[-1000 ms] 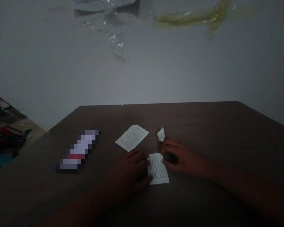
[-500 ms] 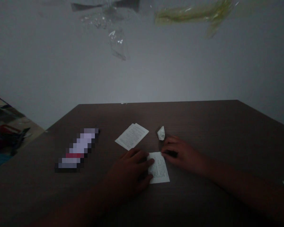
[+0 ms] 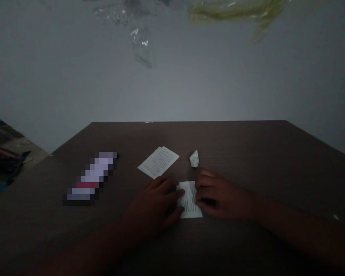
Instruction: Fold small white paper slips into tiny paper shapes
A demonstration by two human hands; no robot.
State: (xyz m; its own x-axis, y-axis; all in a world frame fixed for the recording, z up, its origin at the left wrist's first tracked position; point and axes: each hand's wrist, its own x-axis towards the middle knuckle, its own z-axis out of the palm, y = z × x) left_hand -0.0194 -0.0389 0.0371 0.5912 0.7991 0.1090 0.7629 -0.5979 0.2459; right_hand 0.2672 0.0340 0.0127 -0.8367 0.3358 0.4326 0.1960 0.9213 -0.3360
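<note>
A small sheet of printed paper (image 3: 190,199) lies on the table between my hands. My left hand (image 3: 158,203) rests at its left side, fingers apart, with fingertips and thumb on the paper. At the right edge of the sheet, my right hand (image 3: 218,193) has curled fingers, thumb and index finger close together on that edge. Just beyond my right hand stands a small folded paper piece (image 3: 194,158). Past my left hand lie more printed sheets (image 3: 158,161), overlapping each other.
On the left of the dark brown table (image 3: 232,145) lies a phone-like slab (image 3: 96,174), blurred into blocks. A pale wall (image 3: 172,84) rises behind, with clear plastic and yellow tape (image 3: 230,13) on it. Red and blue things show beyond the table's left edge.
My right hand has slid down the right edge of the sheet, toward me. My left hand stays on the paper. The whole view has shifted slightly.
</note>
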